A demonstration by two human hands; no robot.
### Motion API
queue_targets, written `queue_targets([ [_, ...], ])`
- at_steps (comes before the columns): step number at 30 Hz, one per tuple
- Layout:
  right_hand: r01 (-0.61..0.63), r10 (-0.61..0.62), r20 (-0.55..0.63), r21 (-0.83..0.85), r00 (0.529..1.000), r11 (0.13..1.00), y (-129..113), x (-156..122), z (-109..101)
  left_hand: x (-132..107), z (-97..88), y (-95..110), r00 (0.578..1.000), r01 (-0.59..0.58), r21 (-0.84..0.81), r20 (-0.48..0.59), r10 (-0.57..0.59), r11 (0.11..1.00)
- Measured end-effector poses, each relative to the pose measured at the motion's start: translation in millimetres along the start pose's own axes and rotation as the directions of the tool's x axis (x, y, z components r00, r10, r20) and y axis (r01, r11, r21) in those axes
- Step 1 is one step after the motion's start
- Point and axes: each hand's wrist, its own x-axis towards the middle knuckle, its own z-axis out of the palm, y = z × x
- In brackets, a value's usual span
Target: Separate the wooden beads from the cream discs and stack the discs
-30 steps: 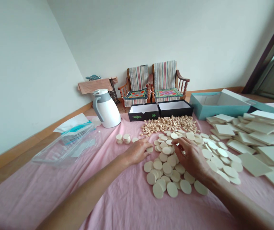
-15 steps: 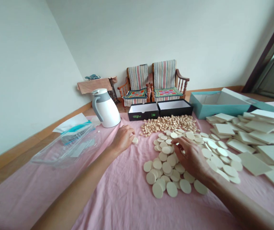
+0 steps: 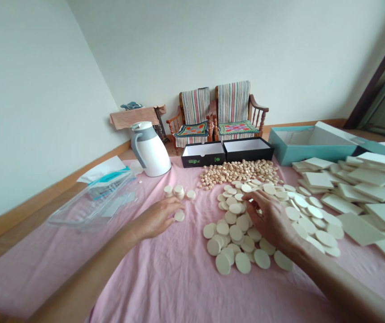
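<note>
My left hand (image 3: 159, 217) is low over the pink cloth, with its thumb and fingers around a pale round disc (image 3: 179, 216). Just beyond it stand small disc stacks, one at the left (image 3: 168, 190), one in the middle (image 3: 178, 190) and one at the right (image 3: 190, 194). My right hand (image 3: 269, 217) rests over a spread heap of pale round discs (image 3: 235, 233). Its fingers are loosely curled and apart, their tips near discs at the far side; nothing shows between them.
Small wooden beads (image 3: 241, 172) lie behind the discs, before a left black box (image 3: 202, 154) and a right one (image 3: 248, 146). Square pale tiles (image 3: 359, 229) and a teal box (image 3: 310, 154) are at the right. A white jug (image 3: 152, 152) and clear plastic tray (image 3: 91, 208) stand left.
My left hand has drawn back toward me and left, uncovering the small stacks; a disc now shows at its fingertips. My right hand stays over the heap. The view has shifted slightly.
</note>
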Motion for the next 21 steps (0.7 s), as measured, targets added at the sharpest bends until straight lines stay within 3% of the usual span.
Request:
queue_targets([
  [5, 0.007, -0.007, -0.003, -0.002, 1.0, 1.0, 1, 0, 0, -1, 13.3, -3, 0.999, -0.039, -0.034, 0.021, 0.04, 0.999],
  [12, 0.011, -0.011, 0.004, 0.0, 1.0, 1.0, 3, 0, 2, 6, 20.8, -2, 0.996, 0.088, -0.051, -0.014, -0.089, 0.995],
  [15, 0.014, -0.015, 0.003, 0.011, 1.0, 1.0, 2, 0, 1, 6, 19.3, -4, 0.999, 0.034, -0.076, -0.016, -0.035, 0.997],
  [18, 0.006, -0.007, 0.007, 0.017, 1.0, 1.0, 2, 0, 0, 5, 16.0, -3, 0.998, -0.034, -0.096, 0.053, 0.039, 0.995],
  [21, 0.005, -0.005, 0.008, 0.017, 1.0, 1.0, 2, 0, 1, 10, 12.5, 2, 0.998, -0.033, -0.08, 0.051, 0.037, 0.996],
])
